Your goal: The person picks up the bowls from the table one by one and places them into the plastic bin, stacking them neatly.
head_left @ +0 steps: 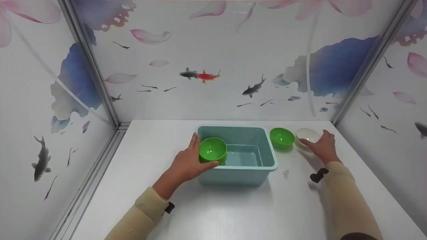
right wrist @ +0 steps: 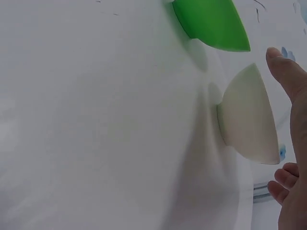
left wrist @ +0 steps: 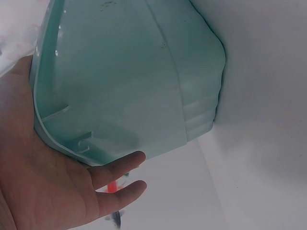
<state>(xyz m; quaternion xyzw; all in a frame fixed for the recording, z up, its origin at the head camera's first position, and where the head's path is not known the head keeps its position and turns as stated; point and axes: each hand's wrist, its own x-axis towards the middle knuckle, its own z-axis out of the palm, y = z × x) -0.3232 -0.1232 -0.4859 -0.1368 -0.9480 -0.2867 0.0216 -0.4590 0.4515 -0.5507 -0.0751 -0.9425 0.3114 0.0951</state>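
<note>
My left hand (head_left: 189, 162) rests on the near left corner of a pale teal plastic tub (head_left: 233, 176). Its thumb lies over the front rim. In the left wrist view, straight fingers (left wrist: 117, 170) lie along the outside of the tub. Inside the tub, at its left end, sits a stack of green bowls (head_left: 213, 149). My right hand (head_left: 324, 146) hovers at a white bowl (head_left: 308, 135) standing upright on the table. In the right wrist view, the thumb (right wrist: 285, 69) and fingers are spread beyond the rim, with a gap to the bowl.
Between the tub and the white bowl stands another green bowl (head_left: 282, 137), upright. A small clear mark (head_left: 286, 173) shows on the white table (head_left: 220, 213) right of the tub. Patterned panels (head_left: 213, 50) with grey metal posts (head_left: 96, 73) enclose the table's back and sides.
</note>
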